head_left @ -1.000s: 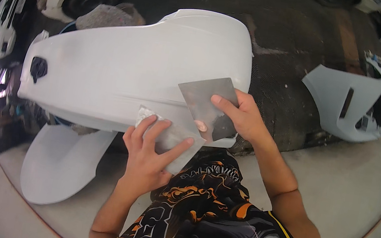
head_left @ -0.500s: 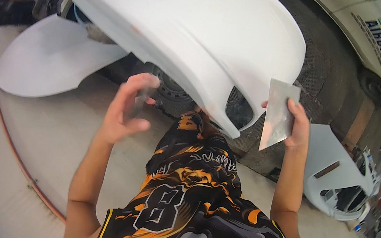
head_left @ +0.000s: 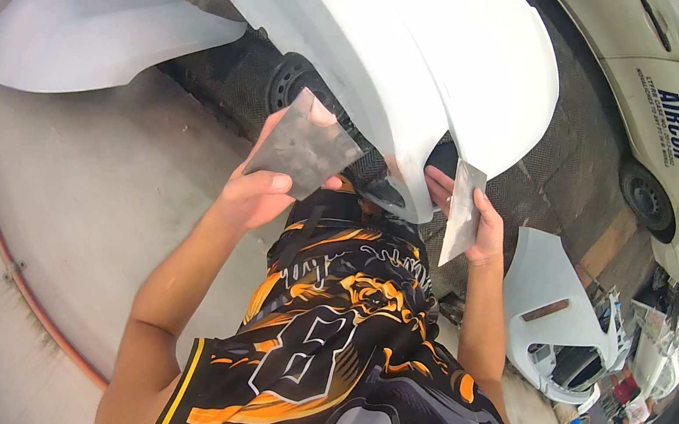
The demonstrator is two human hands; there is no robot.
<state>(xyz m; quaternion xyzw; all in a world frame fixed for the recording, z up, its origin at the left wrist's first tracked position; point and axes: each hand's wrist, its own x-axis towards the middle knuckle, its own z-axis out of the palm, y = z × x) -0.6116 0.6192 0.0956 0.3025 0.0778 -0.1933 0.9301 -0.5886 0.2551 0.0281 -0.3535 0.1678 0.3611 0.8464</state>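
My left hand (head_left: 251, 198) grips a thin, dark grey, four-sided putty spreader (head_left: 304, 153), thumb on its face and fingers behind. A pale pinkish smear (head_left: 320, 113) marks its upper corner. Across from it, my right hand (head_left: 488, 228) holds a lighter grey putty spreader (head_left: 467, 205), tilted so that it looks narrow, with a whitish rough smear along its left edge. The two spreaders are apart. Just beyond them lies a large white car bumper (head_left: 386, 33), with pinkish-brown patches on its surface.
A white curved body panel (head_left: 101, 32) is at the left, near a wheel (head_left: 289, 84). Another pale bumper (head_left: 557, 322) lies on the right beside clutter. A white car (head_left: 665, 121) is parked at the far right. An orange-brown hose (head_left: 25, 291) crosses the pale floor.
My left hand has turned its spreader from nearly edge-on to broad face up. The right spreader has turned narrower. The whole view has shifted, bringing more of the parked car in.
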